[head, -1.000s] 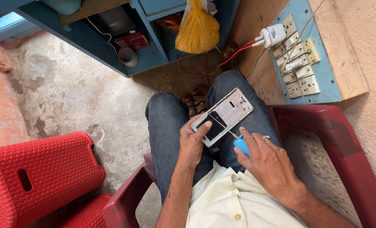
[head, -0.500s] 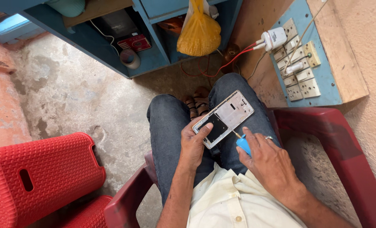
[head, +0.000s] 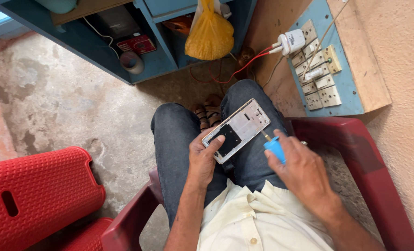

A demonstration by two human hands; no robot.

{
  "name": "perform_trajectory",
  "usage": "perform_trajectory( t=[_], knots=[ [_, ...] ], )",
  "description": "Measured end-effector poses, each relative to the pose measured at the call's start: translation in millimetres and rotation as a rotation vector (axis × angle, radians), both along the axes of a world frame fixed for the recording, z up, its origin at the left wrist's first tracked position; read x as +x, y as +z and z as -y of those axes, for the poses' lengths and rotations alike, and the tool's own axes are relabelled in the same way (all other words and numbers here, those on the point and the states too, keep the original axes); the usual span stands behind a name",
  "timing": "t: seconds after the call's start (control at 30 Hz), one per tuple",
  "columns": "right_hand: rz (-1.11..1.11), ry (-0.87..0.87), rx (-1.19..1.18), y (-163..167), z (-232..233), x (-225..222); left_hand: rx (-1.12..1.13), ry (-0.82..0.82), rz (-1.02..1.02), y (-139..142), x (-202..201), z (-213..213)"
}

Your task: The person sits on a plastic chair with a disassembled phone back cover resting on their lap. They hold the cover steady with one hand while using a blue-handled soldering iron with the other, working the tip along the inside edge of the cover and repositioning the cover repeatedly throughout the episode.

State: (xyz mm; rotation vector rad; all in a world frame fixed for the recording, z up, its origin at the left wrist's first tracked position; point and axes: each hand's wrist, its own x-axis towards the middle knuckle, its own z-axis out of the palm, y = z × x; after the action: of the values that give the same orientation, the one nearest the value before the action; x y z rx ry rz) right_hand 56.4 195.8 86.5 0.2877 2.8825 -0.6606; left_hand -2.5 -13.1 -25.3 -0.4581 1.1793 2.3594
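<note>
- The left hand [head: 206,160] held one opened phone [head: 237,130] above the lap, the thumb lying across its dark lower part; the fingers under it were hidden, and the small parts inside the pale frame were too fine to make out.
- The right hand [head: 302,169] was closed around one screwdriver [head: 274,146] with a blue handle; most of the handle was covered by the fingers, and the thin metal tip touched the right edge of the phone.
- The person sat in one dark red chair [head: 360,153], whose right side ran out of the picture.
- One yellow bag [head: 210,35] hung at the blue cabinet [head: 165,56]; its top was cut off by the picture edge.
- One small red box [head: 137,45] lay on a cabinet shelf, with one roll of tape [head: 132,62] just below it.
- One blue board with sockets [head: 320,79] stood on the wall, with one white adapter [head: 292,42] plugged in.
- One red plastic stool [head: 39,195] lay at the left, partly cut off.
</note>
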Motion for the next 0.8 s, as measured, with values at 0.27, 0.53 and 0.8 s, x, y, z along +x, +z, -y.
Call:
perform_trajectory(
  t=[0.27,0.53,0.8],
  knots=[
    [-0.018,-0.044,0.026,-5,-18,-10,-0.018,-0.005,0.026,5,-1,0],
    [-0.006,-0.012,0.071,-9,-16,-13,-0.023,0.004,0.027,8,-2,1],
    [-0.048,0.058,0.137,-9,-17,-14,0.026,0.017,0.026,6,-3,-3]
  ],
)
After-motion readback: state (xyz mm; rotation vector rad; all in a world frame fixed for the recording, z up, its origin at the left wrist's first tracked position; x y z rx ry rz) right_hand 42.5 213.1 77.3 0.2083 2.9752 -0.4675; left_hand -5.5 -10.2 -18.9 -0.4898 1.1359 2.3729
